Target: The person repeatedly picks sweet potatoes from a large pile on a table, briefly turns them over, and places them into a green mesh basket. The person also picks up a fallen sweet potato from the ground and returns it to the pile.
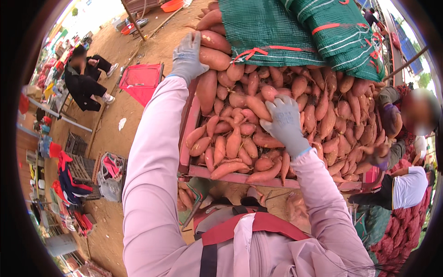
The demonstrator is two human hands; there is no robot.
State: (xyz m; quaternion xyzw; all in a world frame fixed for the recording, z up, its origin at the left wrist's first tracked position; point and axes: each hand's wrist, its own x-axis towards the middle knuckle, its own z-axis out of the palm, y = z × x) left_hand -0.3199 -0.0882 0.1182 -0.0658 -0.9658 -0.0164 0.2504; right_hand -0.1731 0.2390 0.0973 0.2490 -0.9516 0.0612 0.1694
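Note:
A red-framed bin (238, 176) before me is heaped with sweet potatoes (233, 142). My left hand (188, 57), in a grey glove, rests against large sweet potatoes (214, 59) stacked at the bin's far left corner; its fingers touch them, though the picture does not settle whether it grips one. Over the pile's left middle, my right hand (285, 123), gloved alike, has its fingers at an oblong sweet potato (258, 107). Green mesh sacks (270, 31) with red ties lie across the far part of the heap.
A co-worker's gloved hands (391, 117) are at the bin's right edge. Behind them is a person in a white shirt (410, 188) near red mesh sacks (401, 225). To the left are a red folding stool (142, 81), a seated person (84, 76) and plastic crates (81, 166).

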